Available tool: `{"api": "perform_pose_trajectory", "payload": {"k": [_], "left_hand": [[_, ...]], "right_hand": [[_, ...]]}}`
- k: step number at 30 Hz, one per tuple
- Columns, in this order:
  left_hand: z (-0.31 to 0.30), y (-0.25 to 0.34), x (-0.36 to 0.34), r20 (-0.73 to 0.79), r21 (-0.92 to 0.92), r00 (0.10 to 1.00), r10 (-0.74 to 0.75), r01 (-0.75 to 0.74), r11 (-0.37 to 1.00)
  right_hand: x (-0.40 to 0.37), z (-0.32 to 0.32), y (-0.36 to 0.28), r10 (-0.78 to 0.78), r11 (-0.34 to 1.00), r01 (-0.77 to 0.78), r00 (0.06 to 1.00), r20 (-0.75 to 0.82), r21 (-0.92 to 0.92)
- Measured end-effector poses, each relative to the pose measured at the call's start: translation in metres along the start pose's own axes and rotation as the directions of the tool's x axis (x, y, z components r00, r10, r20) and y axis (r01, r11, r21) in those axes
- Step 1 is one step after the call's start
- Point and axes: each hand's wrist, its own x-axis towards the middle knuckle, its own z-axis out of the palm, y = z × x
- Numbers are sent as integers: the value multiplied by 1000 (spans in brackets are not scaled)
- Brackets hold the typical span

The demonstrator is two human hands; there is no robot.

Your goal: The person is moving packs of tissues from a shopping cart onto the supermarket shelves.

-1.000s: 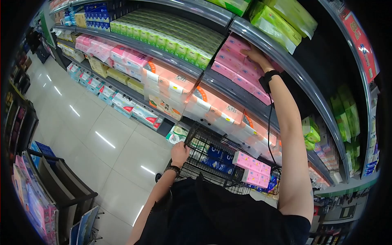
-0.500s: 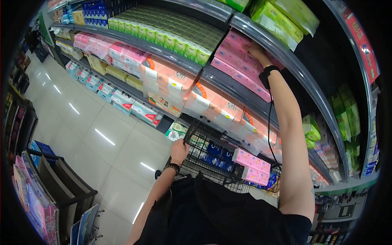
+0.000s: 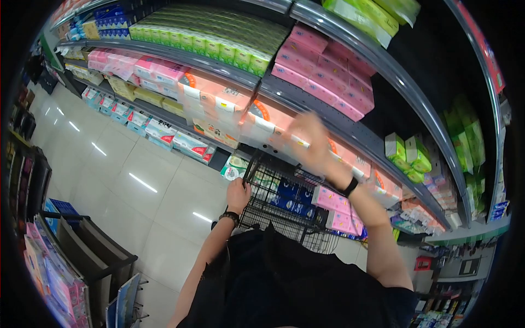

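Black wire cart [image 3: 268, 210] 5 o'clock, L hand [image 3: 238, 194] clamped on edge, R hand [image 3: 310, 141] blurred nr orange pks [image 3: 265, 117], can't tell grip, pink pks [image 3: 322, 74] 1 o'clock

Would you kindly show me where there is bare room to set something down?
Bare: the grey shelf strip before the pink tissue packs, and the tiled floor between the dark rack and the wire shopping cart. Crowded: the rows of green tissue packs.

Floor [image 3: 164, 218]: pale glossy tile, thin joints visible, streaked by white light reflections [image 3: 143, 183]. Grey shelving [image 3: 287, 90] runs alongside in several tiers. Dark display rack [image 3: 101, 246] stands across the aisle, lower left
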Motion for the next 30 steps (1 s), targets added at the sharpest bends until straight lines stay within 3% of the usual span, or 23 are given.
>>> {"api": "perform_pose_trajectory", "payload": {"k": [1,2,4,5,7,11,14,18,19,22,26,30], "left_hand": [[1,0,1,13,-3,1000,-9,9,1000],[1,1,0,35,4,999,-3,3,1000],[-2,3,1,-22,-10,1000,15,-15,1000],[-1,1,0,30,12,1000,8,-8,1000],[-2,3,-1,15,26,1000,4,-5,1000],[-8,11,2,79,47,996,-33,30,998],[-7,8,1,101,40,995,-28,24,999],[-11,18,3,120,44,989,-91,87,995],[-9,15,3,120,57,989,-87,80,995],[-8,11,3,120,57,990,-69,62,996],[-9,13,4,131,60,987,-92,84,995],[-11,15,3,128,49,985,-112,107,993]], "right_hand": [[-48,20,-11,83,997,-81,974,209,-17],[-89,42,-24,140,981,-168,959,248,95],[-175,79,-31,335,909,-400,867,367,115],[-207,91,-22,368,894,-432,861,350,122],[-279,98,-28,547,818,-571,742,388,-62],[-339,75,-53,757,643,-760,613,224,-94],[-371,57,-56,806,589,-798,592,14,-125],[-392,28,-57,880,384,-916,402,-253,-117],[-397,22,-53,834,401,-895,445,-326,-196],[-413,16,-37,813,350,-915,402,-421,-198],[-423,39,-15,881,287,-953,303,-364,-99],[-426,76,3,863,330,-938,344,-370,-102]]}}
